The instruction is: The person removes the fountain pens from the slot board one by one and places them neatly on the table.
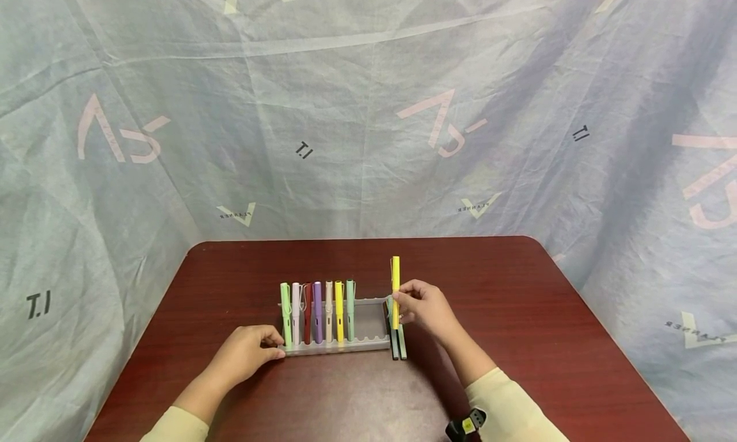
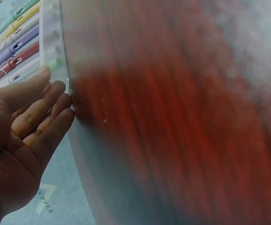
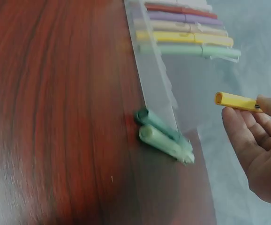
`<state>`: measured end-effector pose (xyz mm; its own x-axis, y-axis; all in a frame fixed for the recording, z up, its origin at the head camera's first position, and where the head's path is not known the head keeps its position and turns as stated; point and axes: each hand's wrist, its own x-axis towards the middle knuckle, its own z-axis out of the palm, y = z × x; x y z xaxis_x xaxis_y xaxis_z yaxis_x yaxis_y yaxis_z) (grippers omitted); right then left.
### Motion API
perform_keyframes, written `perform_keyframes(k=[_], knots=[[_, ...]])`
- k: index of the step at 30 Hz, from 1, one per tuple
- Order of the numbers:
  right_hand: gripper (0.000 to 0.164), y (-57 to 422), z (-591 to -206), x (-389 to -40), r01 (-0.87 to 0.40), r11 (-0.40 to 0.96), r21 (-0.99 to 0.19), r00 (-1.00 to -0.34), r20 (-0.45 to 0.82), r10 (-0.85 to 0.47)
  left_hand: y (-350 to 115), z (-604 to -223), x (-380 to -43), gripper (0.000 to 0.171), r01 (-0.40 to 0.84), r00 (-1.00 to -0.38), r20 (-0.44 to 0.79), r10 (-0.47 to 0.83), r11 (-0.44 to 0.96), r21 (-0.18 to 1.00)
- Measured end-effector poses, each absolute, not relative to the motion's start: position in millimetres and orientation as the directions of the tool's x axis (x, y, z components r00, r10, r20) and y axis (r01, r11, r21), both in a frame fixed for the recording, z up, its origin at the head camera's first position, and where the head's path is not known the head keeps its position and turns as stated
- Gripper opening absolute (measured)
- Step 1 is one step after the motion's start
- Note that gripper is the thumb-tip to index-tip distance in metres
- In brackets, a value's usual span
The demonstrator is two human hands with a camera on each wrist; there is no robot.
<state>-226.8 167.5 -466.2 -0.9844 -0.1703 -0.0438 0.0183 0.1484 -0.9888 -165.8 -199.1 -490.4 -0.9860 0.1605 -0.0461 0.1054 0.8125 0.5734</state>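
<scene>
A clear pen tray (image 1: 368,345) with notched edges lies on the table, holding a row of capped pens: light green (image 1: 286,314), pale pink, red, purple, beige, yellow (image 1: 340,314) and mint green (image 1: 350,314). At the tray's front left corner, my left hand (image 1: 244,352) pinches the end between thumb and fingers. My right hand (image 1: 426,309) grips another yellow pen (image 1: 395,276) between thumb and fingertips, upright above the tray's right end in the head view. Beneath it, a dark green pen (image 3: 161,124) and a pale green pen (image 3: 163,142) lie side by side by that end.
The dark red wooden table (image 1: 489,288) has rounded far corners. Printed grey cloth (image 1: 357,109) hangs behind it and along both sides. A black band with a small device (image 1: 469,424) is on the right wrist, beside the pale yellow sleeve (image 1: 509,407).
</scene>
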Motion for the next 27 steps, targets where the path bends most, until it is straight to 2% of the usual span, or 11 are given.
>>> perform_keyframes(k=[7, 13, 21, 27], knots=[[0.027, 188, -474, -231, 0.068, 0.216, -0.974, -0.986, -0.098, -0.131, -199, -490, -164, 0.012, 0.096, -0.986, -0.058, 0.157, 0.814, 0.573], [0.023, 198, -483, -232, 0.121, 0.29, -0.95, -0.983, -0.155, -0.099, -199, -491, -165, 0.012, 0.103, -0.986, -0.05, 0.16, 0.814, 0.571], [0.022, 199, -502, -230, 0.208, 0.374, -0.904, -0.965, -0.253, -0.076, -199, -490, -166, 0.013, 0.116, -0.986, -0.034, 0.164, 0.813, 0.57], [0.019, 197, -507, -226, 0.214, 0.427, -0.878, -0.956, -0.278, -0.091, -199, -489, -166, 0.012, 0.107, -0.986, -0.043, 0.16, 0.813, 0.572]])
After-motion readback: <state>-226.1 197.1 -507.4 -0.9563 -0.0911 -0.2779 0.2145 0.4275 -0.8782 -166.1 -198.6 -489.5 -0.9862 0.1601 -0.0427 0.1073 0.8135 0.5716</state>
